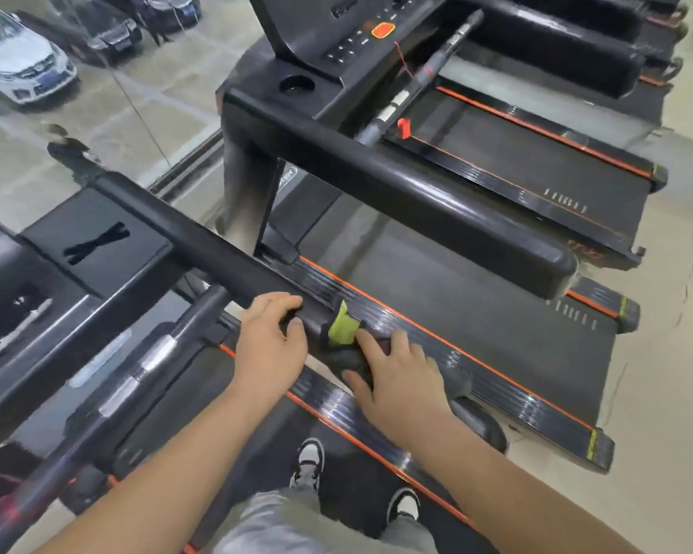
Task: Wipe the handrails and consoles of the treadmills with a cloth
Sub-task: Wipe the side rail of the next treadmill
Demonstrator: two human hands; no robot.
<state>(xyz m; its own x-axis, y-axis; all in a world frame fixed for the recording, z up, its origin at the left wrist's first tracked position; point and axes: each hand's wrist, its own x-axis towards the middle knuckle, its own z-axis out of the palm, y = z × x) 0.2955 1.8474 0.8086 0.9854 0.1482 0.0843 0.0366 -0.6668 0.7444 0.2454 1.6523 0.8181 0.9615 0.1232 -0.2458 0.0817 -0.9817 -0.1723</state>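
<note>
Glass walling (145,125) runs along the left of the room, with parked cars (17,62) visible outside. A row of treadmills stands parallel to it on a pale floor. The person stands on the belt (353,473) of the nearest unit.

**Position of components**
- The handrail (201,241) of this unit is a thick black bar. Its long axis runs from upper left, at the console end, to lower right, toward the person. Its rounded free end points lower right, just past the right hand.
- The cloth (343,325), yellow-green with a dark part, is draped over the top of the handrail near that free end.
- The left hand (271,337) grips the bare handrail just ahead of the cloth, with fingers curled over the top and the thumb on the near face.
- The right hand (401,381) clasps the cloth against the handrail, index finger laid forward along it and thumb on the near side. The remaining fingers drop over the far side and are hidden.

**Governing relation**
The cloth lies between the two hands, touching the right hand and just beside the left. Most of the rail's length lies up-left of the cloth, along the rail axis. Judged from this, the stroke must travel along that axis, and the left hand stands in its path.

**Remaining surfaces**
The next unit's handrail (417,197) and console (361,34) lie well apart to the right.
</note>
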